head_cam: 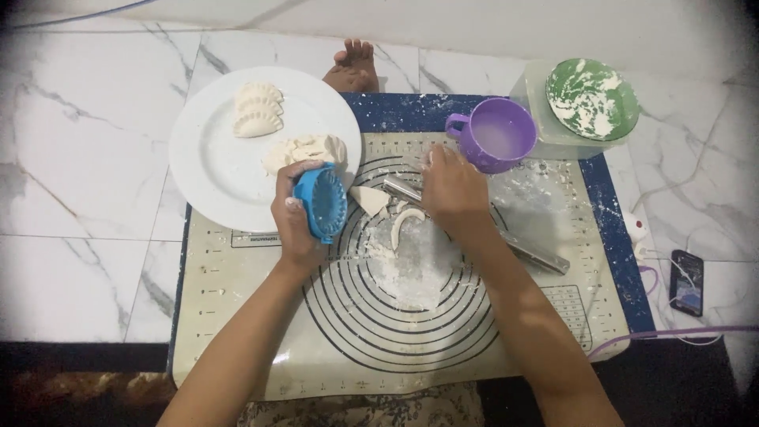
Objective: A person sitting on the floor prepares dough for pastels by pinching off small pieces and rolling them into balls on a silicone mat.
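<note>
On a floured mat [237, 348] over marble floor | left hand [296, 225] is clenching a blue dumpling press [322, 202] closed | right hand [452, 190] is resting open-fingered on dough scraps [403, 223] | shaped dumplings [258, 109] are waiting on a white plate [205, 174]; dough pile [304, 150] remaining.

A: Left hand [299, 221]?
B: Gripping, fingers curling closed, forearm angling in from bottom-left.
A: Right hand [451, 190]?
B: Lying palm-down, fingers pointing up-left, forearm reaching in from bottom-right. Bare foot [353, 67] showing ahead.
</note>
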